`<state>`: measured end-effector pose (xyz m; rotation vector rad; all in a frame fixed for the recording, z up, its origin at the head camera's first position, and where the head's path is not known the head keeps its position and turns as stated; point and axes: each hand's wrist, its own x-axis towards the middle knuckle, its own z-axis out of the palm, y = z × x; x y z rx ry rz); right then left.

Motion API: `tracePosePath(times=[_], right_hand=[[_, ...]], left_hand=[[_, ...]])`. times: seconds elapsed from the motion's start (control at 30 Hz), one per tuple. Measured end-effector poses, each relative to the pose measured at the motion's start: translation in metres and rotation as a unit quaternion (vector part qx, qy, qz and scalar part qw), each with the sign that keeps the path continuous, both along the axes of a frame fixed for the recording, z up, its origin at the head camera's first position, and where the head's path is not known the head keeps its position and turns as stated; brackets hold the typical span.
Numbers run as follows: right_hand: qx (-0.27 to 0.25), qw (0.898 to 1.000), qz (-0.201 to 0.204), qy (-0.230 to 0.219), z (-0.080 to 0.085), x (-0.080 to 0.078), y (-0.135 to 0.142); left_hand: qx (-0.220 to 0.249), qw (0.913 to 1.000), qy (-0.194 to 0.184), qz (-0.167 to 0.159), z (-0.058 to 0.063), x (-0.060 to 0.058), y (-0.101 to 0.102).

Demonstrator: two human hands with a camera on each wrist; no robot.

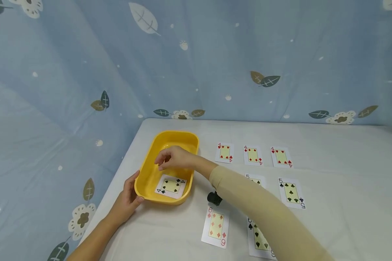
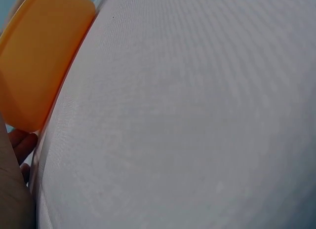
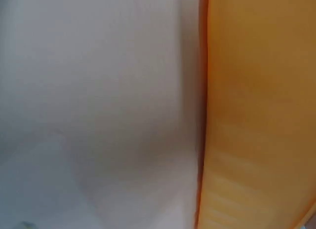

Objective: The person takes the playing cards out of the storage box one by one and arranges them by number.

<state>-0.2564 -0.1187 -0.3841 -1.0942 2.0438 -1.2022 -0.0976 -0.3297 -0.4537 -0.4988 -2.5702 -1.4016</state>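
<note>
A yellow plastic tray sits at the left of the white-covered table, with a four of spades lying face up in its near end. My left hand holds the tray's near left corner, fingers along the outer side and thumb at the front. Over the inside of the tray, my right hand hovers with loosely bent fingers and nothing visible in them. In the left wrist view, the left fingers touch the bottom edge of the tray wall. The right wrist view has the tray's outer wall but no right fingers.
Right of the tray lie three red fours in a row, the nearest a four of hearts. Closer are a five of clubs, a six of diamonds and a six of spades. My right sleeve partly covers other cards.
</note>
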Motion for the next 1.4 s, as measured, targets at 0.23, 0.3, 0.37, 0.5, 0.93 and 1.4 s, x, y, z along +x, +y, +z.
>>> tracePosePath(times=[0.23,0.3,0.37,0.5,0.93,1.4], right_hand=[[0.097,0.993,0.056,-0.032,-0.015,-0.005,-0.01],[0.121,0.989,0.073,-0.037,-0.017,-0.003,-0.012],[0.143,0.986,0.077,-0.031,-0.019,-0.002,-0.012],[0.168,0.982,0.08,-0.007,-0.02,-0.001,-0.013],[0.192,0.976,0.089,0.044,-0.016,0.0,-0.015],[0.233,0.961,0.096,0.115,-0.015,0.002,-0.016]], left_hand=[[0.021,0.9996,0.003,-0.018,-0.008,0.003,0.003],[0.026,0.9993,0.0,-0.025,-0.009,0.004,0.003],[0.023,0.9994,0.003,-0.025,-0.01,0.004,0.001],[0.008,0.9997,0.013,-0.019,-0.009,0.002,0.0],[0.013,0.9996,0.011,-0.023,-0.005,0.0,-0.001],[0.006,0.9997,0.01,-0.019,-0.003,-0.002,-0.003]])
